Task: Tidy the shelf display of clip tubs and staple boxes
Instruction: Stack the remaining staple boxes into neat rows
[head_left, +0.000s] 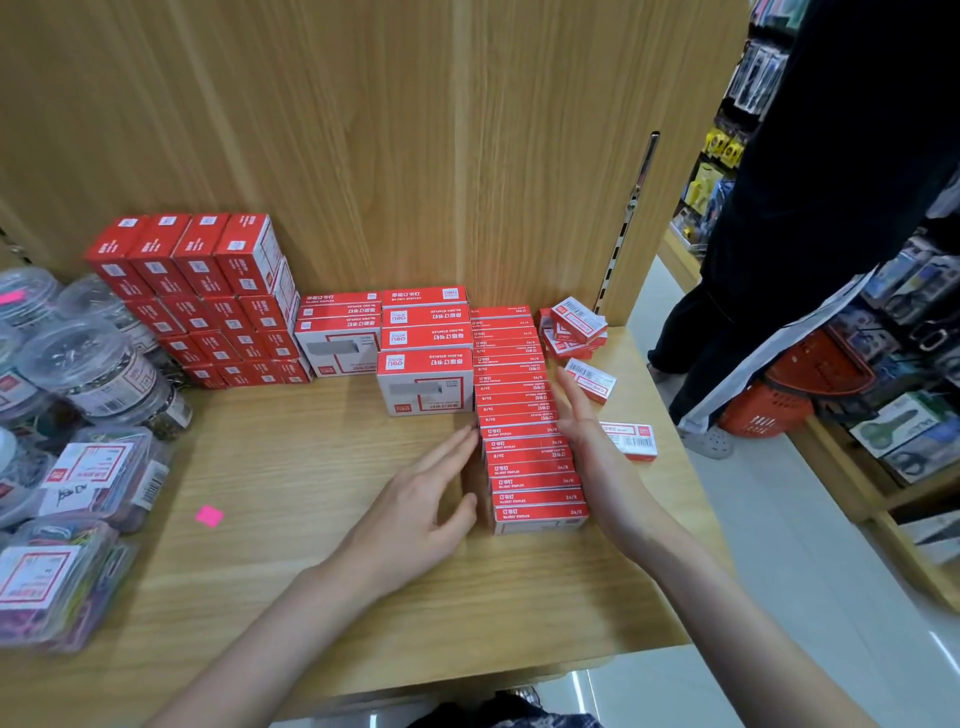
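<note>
A long row of small red staple boxes (524, 415) runs from the back wall toward the shelf's front. My left hand (421, 509) lies flat against the row's left side, fingers straight. My right hand (592, 441) presses its straight fingers against the right side. Larger red and white staple boxes (426, 364) stand stacked to the left of the row. A taller block of red boxes (208, 291) stands further left. Clear clip tubs (88, 364) and flat clip boxes (98, 478) crowd the shelf's left end.
Loose small staple boxes lie right of the row: a pile (571, 327) in the back corner, one (592, 379) beside my fingers, one (631, 441) near the shelf's right edge. A pink paper scrap (209, 515) lies on the wooden shelf (311, 467). A person (810, 260) with red baskets (779, 395) stands in the aisle.
</note>
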